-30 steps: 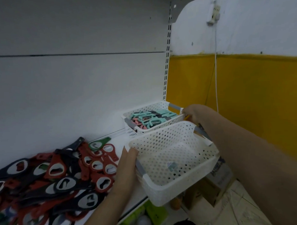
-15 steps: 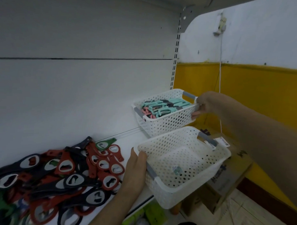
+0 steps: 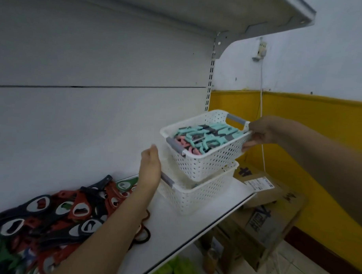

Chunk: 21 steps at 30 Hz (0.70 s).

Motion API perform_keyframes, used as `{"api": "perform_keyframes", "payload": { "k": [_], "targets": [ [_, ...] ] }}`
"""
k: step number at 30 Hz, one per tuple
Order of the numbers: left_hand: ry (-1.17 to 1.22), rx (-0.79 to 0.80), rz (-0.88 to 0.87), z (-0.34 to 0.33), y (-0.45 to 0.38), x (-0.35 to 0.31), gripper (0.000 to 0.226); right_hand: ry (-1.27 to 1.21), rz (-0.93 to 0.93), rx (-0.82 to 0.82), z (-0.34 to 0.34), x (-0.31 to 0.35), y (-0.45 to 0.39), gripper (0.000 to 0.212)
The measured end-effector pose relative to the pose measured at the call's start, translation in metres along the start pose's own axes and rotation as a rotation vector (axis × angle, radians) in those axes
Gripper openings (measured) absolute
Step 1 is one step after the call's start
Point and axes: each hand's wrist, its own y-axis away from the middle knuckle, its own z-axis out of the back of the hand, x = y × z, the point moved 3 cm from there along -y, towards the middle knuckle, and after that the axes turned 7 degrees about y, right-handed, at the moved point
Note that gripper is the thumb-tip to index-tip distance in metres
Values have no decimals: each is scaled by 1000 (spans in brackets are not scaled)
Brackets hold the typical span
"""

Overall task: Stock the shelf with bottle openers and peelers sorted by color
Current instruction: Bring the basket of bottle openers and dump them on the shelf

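Note:
A white perforated basket [image 3: 208, 160] full of teal, pink and dark peelers [image 3: 204, 135] hangs tilted above a second white basket [image 3: 196, 193] that stands on the white shelf [image 3: 193, 219]. My right hand [image 3: 258, 133] grips the upper basket's right rim. My left hand [image 3: 150, 168] is held flat and upright just left of both baskets, touching neither as far as I can tell. A heap of red, black and green bottle openers [image 3: 56, 212] lies on the shelf's left part, partly behind my left forearm.
An upper shelf [image 3: 242, 14] on a bracket runs overhead. Cardboard boxes [image 3: 263, 213] stand on the floor right of the shelf, against a yellow and white wall. Green packages [image 3: 171, 269] show below the shelf edge.
My right hand has lifted the peeler basket up and over the other basket. The empty basket now sits on the shelf, and my left hand has let go of it.

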Motion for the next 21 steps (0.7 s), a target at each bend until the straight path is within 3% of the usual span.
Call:
{"api": "perform_keyframes", "payload": {
  "k": [3, 6, 7, 9, 11, 13, 16, 19, 21],
  "targets": [
    [68, 29, 2, -12, -7, -8, 52, 38, -7, 27, -21, -8, 6, 34],
    [23, -61, -1, -8, -7, -1, 30, 50, 47, 35, -36, -13, 2, 28],
    [10, -92, -7, -4, -6, 3, 34, 75, 65, -1, -38, -15, -2, 30],
    [-81, -136, -15, 3, -6, 11, 46, 260, 125, -130, -37, -18, -8, 33],
    [-165, -141, -23, 4, -1, 12, 42, 552, 222, -275, -38, -21, -5, 38],
    [-176, -139, -68, 2, 0, 10, 40, 677, 317, -374, -46, -27, -2, 41],
    [-119, -124, -93, 0, 1, 16, 49, 819, 375, -327, -66, -43, -12, 27],
    [-24, -66, 39, 1, 4, 29, 39, 456, 284, -130, -82, -60, -25, 45],
    [-1, -53, 42, 1, 5, 32, 25, 219, 270, -85, -89, -66, -30, 52]
  ]
}}
